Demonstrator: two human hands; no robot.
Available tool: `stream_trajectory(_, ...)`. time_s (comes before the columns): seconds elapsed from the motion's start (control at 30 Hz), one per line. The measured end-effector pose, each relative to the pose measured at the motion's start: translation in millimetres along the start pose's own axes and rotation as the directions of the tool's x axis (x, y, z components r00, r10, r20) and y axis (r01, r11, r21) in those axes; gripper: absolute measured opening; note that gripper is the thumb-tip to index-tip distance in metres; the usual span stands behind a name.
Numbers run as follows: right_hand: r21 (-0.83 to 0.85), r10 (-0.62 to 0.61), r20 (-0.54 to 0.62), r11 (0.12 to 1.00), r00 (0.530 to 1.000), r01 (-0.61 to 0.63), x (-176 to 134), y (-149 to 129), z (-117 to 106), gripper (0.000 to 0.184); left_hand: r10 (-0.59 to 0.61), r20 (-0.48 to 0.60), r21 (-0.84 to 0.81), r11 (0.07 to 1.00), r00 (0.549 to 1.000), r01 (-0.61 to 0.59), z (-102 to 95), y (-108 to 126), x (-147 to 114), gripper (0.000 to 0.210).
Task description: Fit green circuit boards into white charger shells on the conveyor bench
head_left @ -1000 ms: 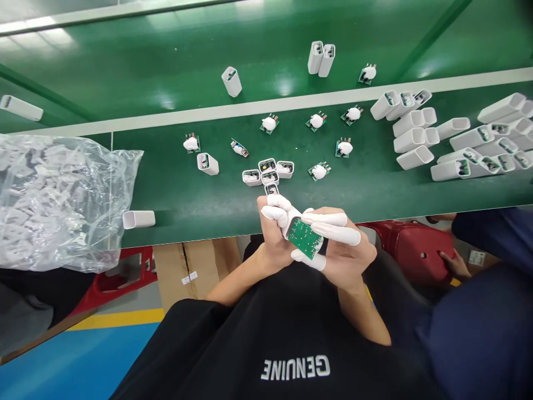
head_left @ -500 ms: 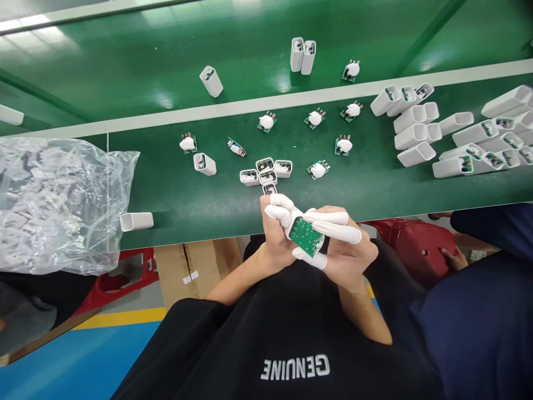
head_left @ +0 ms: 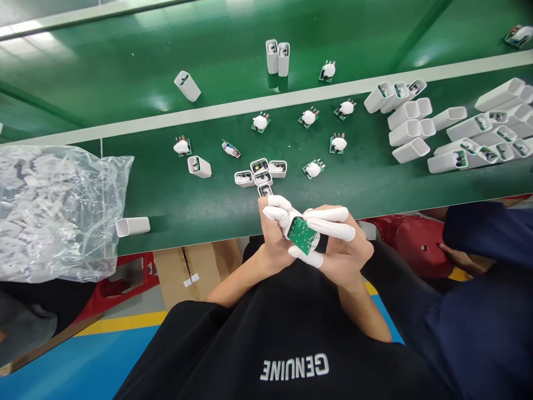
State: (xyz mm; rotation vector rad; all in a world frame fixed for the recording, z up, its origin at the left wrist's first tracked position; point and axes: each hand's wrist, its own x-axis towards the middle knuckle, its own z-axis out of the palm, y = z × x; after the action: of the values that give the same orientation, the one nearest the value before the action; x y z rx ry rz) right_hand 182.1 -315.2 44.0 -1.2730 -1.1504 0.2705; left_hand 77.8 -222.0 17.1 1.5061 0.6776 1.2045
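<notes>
My left hand [head_left: 272, 230], with white covers on its fingers, is closed around a white plastic housing [head_left: 287, 222]. My right hand [head_left: 345, 244], its fingertips covered too, grips a green circuit board [head_left: 302, 235] between thumb and fingers. The board's soldered side faces up, and its far end sits at the housing's mouth; how deep it goes inside I cannot tell. Just beyond my left hand stands a small cluster of white housings [head_left: 262, 178] with boards inside. Several loose boards with white blobs [head_left: 313, 168] lie farther out on the green table [head_left: 200, 208].
A clear bag of white parts [head_left: 62, 211] lies at the left, beside a lone housing [head_left: 133, 226]. Many housings [head_left: 410, 150] stand at the right. Beyond a pale strip [head_left: 233, 110], a green belt [head_left: 233, 61] carries housings and boards. A co-worker's sleeve [head_left: 487, 233] is at the right.
Housings and a board on the far belt have shifted left, and another board has appeared at its right end. The view has moved slightly; my hands keep nearly the same hold.
</notes>
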Motion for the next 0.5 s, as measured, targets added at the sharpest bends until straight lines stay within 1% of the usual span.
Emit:
stream_trajectory(0.1, -0.006, -0.010, 0.007, 1.000, 1.000, 0.010, 2, -1, -1, 0.070, 0.108, -0.040, -0.060, 0.992, 0.993, -0.111, 2.5, 3, 4, 0.046)
stream_trajectory(0.2, -0.042, 0.017, 0.022, 0.999, 1.000, -0.016, 3, -3, 0, 0.066, 0.115, -0.039, -0.018, 0.993, 0.993, -0.116, 3.6, 3, 3, 0.041)
stream_trajectory(0.3, -0.144, 0.027, 0.030, 0.989, 0.999, -0.023, 5, -5, 2, 0.062, 0.131, -0.034, 0.005, 0.991, 0.991, -0.131, 4.7, 0, 0, 0.037)
stream_trajectory(0.37, -0.241, 0.019, 0.042, 0.970, 0.999, -0.009, 6, -5, 1, 0.068, 0.161, -0.034, 0.033, 0.987, 0.986, -0.160, 5.2, -4, -1, 0.038)
stream_trajectory(0.43, -0.303, -0.001, 0.072, 0.953, 0.997, 0.023, 8, -4, -4, 0.081, 0.169, -0.014, 0.053, 0.984, 0.985, -0.168, 4.0, -8, -2, 0.042)
stream_trajectory(0.5, -0.316, -0.036, 0.148, 0.945, 0.988, 0.082, 9, -4, -12, 0.088, 0.112, 0.043, 0.043, 0.993, 0.993, -0.114, 0.0, -11, -1, 0.045)
